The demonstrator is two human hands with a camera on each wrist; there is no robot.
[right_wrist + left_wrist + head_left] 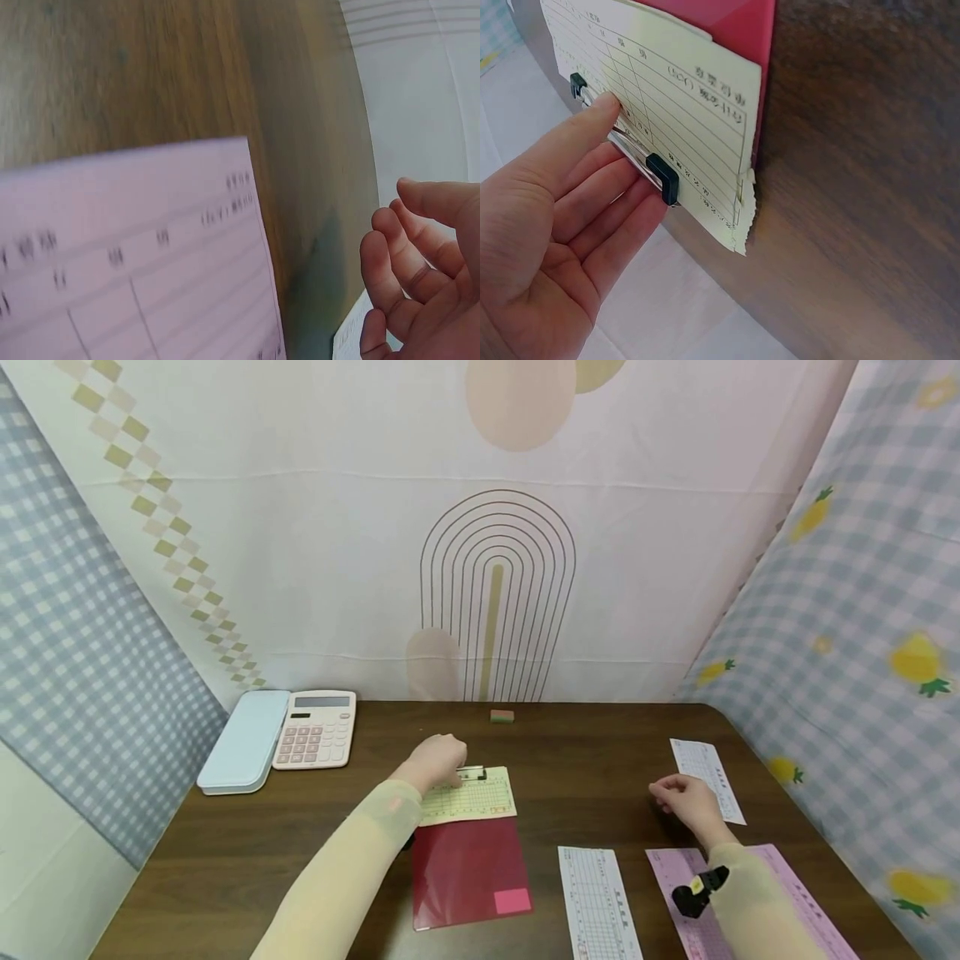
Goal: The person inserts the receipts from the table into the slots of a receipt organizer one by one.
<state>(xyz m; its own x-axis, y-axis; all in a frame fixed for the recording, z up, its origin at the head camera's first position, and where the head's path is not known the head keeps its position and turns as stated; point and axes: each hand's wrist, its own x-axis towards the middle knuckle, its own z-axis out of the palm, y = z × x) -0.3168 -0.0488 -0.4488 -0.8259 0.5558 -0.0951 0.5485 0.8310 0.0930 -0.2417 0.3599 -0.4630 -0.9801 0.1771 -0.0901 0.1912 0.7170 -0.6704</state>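
My left hand is at the top edge of a red clipboard and pinches its metal clip. In the left wrist view the thumb lies on top of the clip's wire and the fingers are beneath it. A yellow printed form sits under the clip, over the board's upper part; its top edge is ragged. My right hand is over the table at the right, fingers loosely curled, holding nothing. Beside it lie a small white form and a purple form, which my right forearm partly covers.
A white printed form lies between the clipboard and the purple form. At the back left are a calculator and a pale blue case. A small red and green eraser-like block lies near the back edge, before the hanging cloth.
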